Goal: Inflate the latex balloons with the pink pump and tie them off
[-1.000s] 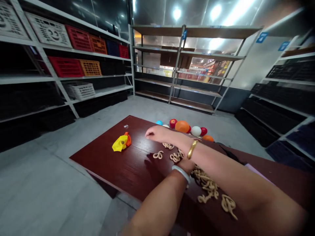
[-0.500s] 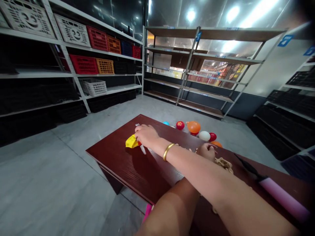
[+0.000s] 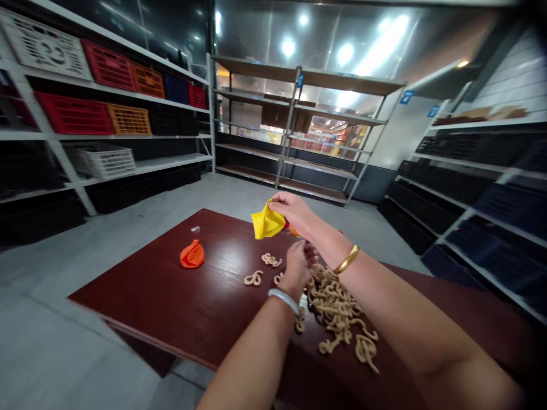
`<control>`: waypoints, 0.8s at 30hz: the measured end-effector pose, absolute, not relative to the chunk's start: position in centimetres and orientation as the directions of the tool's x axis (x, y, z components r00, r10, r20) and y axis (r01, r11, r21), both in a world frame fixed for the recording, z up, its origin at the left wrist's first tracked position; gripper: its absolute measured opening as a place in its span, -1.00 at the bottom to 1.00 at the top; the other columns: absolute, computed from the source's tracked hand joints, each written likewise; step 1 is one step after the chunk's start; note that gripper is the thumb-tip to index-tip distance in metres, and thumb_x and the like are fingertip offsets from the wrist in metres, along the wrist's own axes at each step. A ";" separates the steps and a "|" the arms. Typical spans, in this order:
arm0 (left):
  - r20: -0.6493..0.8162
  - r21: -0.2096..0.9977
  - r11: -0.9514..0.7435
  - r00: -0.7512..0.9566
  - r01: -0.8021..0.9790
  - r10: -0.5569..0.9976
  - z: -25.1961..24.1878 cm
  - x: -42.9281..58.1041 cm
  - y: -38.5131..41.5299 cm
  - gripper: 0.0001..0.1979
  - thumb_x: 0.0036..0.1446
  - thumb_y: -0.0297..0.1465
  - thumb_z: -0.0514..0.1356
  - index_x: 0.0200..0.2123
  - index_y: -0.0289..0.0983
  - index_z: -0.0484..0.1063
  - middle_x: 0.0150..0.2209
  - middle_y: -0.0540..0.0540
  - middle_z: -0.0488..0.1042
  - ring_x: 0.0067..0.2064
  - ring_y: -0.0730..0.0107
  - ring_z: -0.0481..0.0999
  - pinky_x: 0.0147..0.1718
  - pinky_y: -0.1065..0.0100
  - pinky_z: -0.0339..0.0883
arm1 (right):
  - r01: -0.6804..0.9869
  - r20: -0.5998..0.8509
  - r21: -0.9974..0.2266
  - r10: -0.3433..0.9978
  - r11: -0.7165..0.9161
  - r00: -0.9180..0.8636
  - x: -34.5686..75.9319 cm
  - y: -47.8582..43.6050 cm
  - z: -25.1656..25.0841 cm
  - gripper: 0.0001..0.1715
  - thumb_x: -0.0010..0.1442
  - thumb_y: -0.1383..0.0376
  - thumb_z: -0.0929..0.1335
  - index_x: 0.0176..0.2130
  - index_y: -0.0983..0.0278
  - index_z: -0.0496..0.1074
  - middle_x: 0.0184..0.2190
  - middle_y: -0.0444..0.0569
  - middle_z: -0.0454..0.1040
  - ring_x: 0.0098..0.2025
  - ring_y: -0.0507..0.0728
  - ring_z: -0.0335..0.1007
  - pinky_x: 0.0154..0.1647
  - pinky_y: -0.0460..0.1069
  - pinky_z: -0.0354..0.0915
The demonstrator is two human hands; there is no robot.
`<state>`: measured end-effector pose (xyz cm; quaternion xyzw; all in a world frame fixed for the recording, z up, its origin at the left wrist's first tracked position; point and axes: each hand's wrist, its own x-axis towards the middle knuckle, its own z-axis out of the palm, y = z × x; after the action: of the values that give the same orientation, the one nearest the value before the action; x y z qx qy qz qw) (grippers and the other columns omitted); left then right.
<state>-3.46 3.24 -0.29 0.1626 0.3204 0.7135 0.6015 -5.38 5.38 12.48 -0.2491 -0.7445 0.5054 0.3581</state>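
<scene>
My right hand [image 3: 293, 209], with a gold bangle at the wrist, pinches a limp yellow balloon [image 3: 269, 222] above the far side of the table. Just below and nearer to me is my left hand [image 3: 299, 263], wearing a pale bangle. Its fingers are curled together, and what they hold, if anything, is hidden. An orange uninflated balloon [image 3: 192, 254] lies on the dark red table [image 3: 162, 302] to the left. Beside my left hand spreads a heap of tan, curly, cord-like pieces [image 3: 335, 304]. A few such coils [image 3: 253, 278] lie apart from it.
A small shiny clear scrap [image 3: 195, 229] lies near the table's far left corner. Shelves with coloured crates [image 3: 109, 65] stand left, a rack [image 3: 286, 136] behind, and more shelves with dark crates [image 3: 453, 188] right. Inflated balloons beyond the table are mostly hidden behind my hands.
My right hand has lifted the yellow balloon off the table and carried it right, uncovering the orange one. My left arm is no longer crossed under my right. The view has turned right.
</scene>
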 end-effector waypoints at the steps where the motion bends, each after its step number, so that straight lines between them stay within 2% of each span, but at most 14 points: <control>1: -0.189 0.632 -0.051 -0.218 -0.773 0.957 -0.2 -3.9 3.5 -0.74 0.39 -0.35 0.01 -0.24 -0.37 0.42 -0.45 -0.08 0.46 -0.48 0.50 0.47 -0.48 0.48 0.37 | 0.054 0.319 -0.900 0.737 0.433 -0.596 -3.8 6.0 12.7 -0.84 0.11 0.20 0.40 -0.34 0.25 0.42 -0.49 -0.18 0.42 -0.43 0.02 0.29 -0.39 -0.06 0.19; 3: -0.246 0.600 -0.009 -0.195 -0.800 0.949 0.0 -4.6 3.8 -0.68 0.41 -0.32 -0.04 -0.30 -0.34 0.40 -0.49 -0.07 0.44 -0.50 0.51 0.49 -0.50 0.51 0.36 | 0.166 0.368 -0.820 0.726 0.548 -0.581 -0.6 7.1 12.9 -0.86 0.11 0.21 0.40 -0.33 0.24 0.45 -0.46 -0.15 0.46 -0.39 0.04 0.32 -0.35 -0.05 0.19; 5: -0.276 0.584 0.034 -0.159 -0.811 0.948 0.2 -5.0 3.8 -0.53 0.44 -0.16 -0.13 -0.31 -0.33 0.40 -0.50 -0.11 0.46 -0.48 0.45 0.52 -0.49 0.46 0.40 | 0.298 0.366 -0.720 0.708 0.627 -0.604 2.5 7.9 13.2 -0.89 0.09 0.24 0.41 -0.36 0.24 0.49 -0.45 -0.14 0.49 -0.39 0.05 0.34 -0.35 -0.06 0.17; 8: -0.224 0.587 0.136 0.002 -0.798 0.975 0.7 -4.6 3.3 -0.31 0.37 0.06 -0.22 -0.28 -0.37 0.45 -0.39 -0.24 0.55 -0.37 0.31 0.60 -0.36 0.31 0.51 | 0.472 0.315 -0.561 0.702 0.680 -0.638 6.3 8.3 13.3 -0.96 0.05 0.31 0.42 -0.42 0.23 0.54 -0.46 -0.14 0.51 -0.44 0.03 0.32 -0.40 -0.06 0.11; 10: -0.162 0.630 0.192 0.114 -0.753 0.980 0.9 -3.9 2.8 -0.22 0.30 0.16 -0.24 -0.24 -0.38 0.48 -0.32 -0.29 0.57 -0.33 0.25 0.62 -0.29 0.23 0.53 | 0.566 0.253 -0.481 0.725 0.669 -0.641 8.1 8.4 13.2 -0.94 0.05 0.32 0.42 -0.43 0.22 0.57 -0.49 -0.14 0.52 -0.49 0.01 0.28 -0.43 -0.05 0.07; 12: -0.103 0.716 0.193 0.172 -0.671 0.980 1.0 -3.1 2.3 -0.28 0.28 0.16 -0.10 -0.18 -0.37 0.50 -0.26 -0.28 0.58 -0.31 0.25 0.62 -0.27 0.22 0.53 | 0.636 0.183 -0.434 0.754 0.638 -0.631 9.6 8.6 12.9 -0.91 0.05 0.30 0.42 -0.42 0.21 0.59 -0.54 -0.14 0.51 -0.54 0.01 0.25 -0.45 -0.04 0.05; 14: -0.056 0.822 0.155 0.192 -0.549 0.980 0.9 -2.6 1.9 -0.46 0.23 0.06 0.15 -0.14 -0.34 0.50 -0.24 -0.23 0.59 -0.30 0.28 0.60 -0.28 0.26 0.52 | 0.680 0.119 -0.405 0.772 0.612 -0.624 10.8 9.0 12.5 -0.90 0.04 0.29 0.42 -0.42 0.20 0.61 -0.58 -0.15 0.49 -0.58 0.02 0.23 -0.47 -0.02 0.04; 17: -0.030 0.918 0.134 0.273 -0.372 0.962 0.6 -2.1 1.5 -0.57 0.04 -0.11 0.40 -0.18 -0.34 0.51 -0.33 -0.13 0.56 -0.40 0.40 0.54 -0.44 0.42 0.43 | 0.674 0.058 -0.412 0.755 0.614 -0.653 12.2 9.9 11.8 -0.89 0.02 0.28 0.43 -0.41 0.20 0.61 -0.60 -0.14 0.49 -0.60 0.02 0.22 -0.50 -0.02 0.05; 21: -0.099 0.924 0.246 0.436 -0.294 0.895 0.6 -1.8 0.9 -0.61 0.01 -0.15 0.43 -0.28 -0.38 0.55 -0.48 -0.02 0.44 -0.55 0.59 0.38 -0.62 0.57 0.17 | 0.661 0.022 -0.490 0.766 0.569 -0.643 13.1 10.8 10.9 -0.90 0.02 0.27 0.44 -0.39 0.23 0.60 -0.57 -0.14 0.51 -0.55 0.01 0.29 -0.47 -0.06 0.12; 24: -0.136 0.894 0.314 0.473 -0.320 0.870 0.7 -1.6 0.6 -0.64 0.00 -0.20 0.45 -0.29 -0.39 0.55 -0.48 -0.04 0.45 -0.55 0.59 0.41 -0.62 0.59 0.20 | 0.675 0.026 -0.522 0.801 0.521 -0.598 13.7 11.0 10.5 -0.84 0.07 0.29 0.43 -0.29 0.26 0.60 -0.43 -0.10 0.58 -0.42 0.04 0.40 -0.39 -0.10 0.20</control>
<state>-1.60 0.60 0.68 0.4278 0.3215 0.4000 0.7441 13.71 10.99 10.50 -0.4284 -0.8618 0.2369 0.1329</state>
